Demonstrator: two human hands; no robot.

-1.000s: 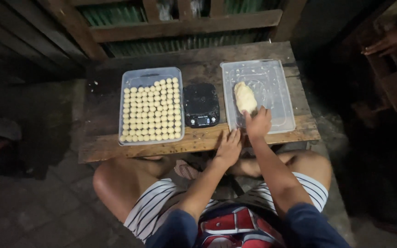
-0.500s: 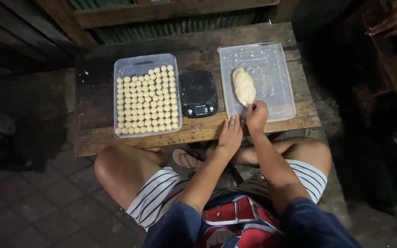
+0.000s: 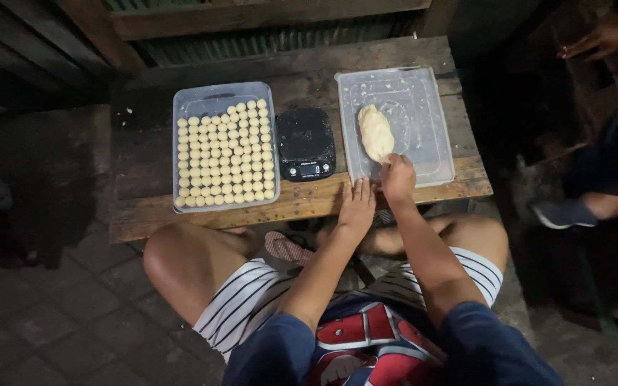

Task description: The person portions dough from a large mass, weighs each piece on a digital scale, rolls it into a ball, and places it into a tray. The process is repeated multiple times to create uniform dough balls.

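Fingers of right hand still pinch dough lump's near end.

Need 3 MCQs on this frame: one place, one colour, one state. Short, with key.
1. What lies between the two clear trays?
A. a black scale
B. a rolling pin
C. a bowl

2. What colour are the small dough balls?
A. pale yellow
B. dark brown
C. green

3. What is the right hand doing?
A. resting on the knee
B. touching the dough lump
C. holding the scale

Key: 1 A, the black scale sits between the trays. 2 A, the dough balls are pale yellow. 3 B, the right hand meets the end of the dough lump.
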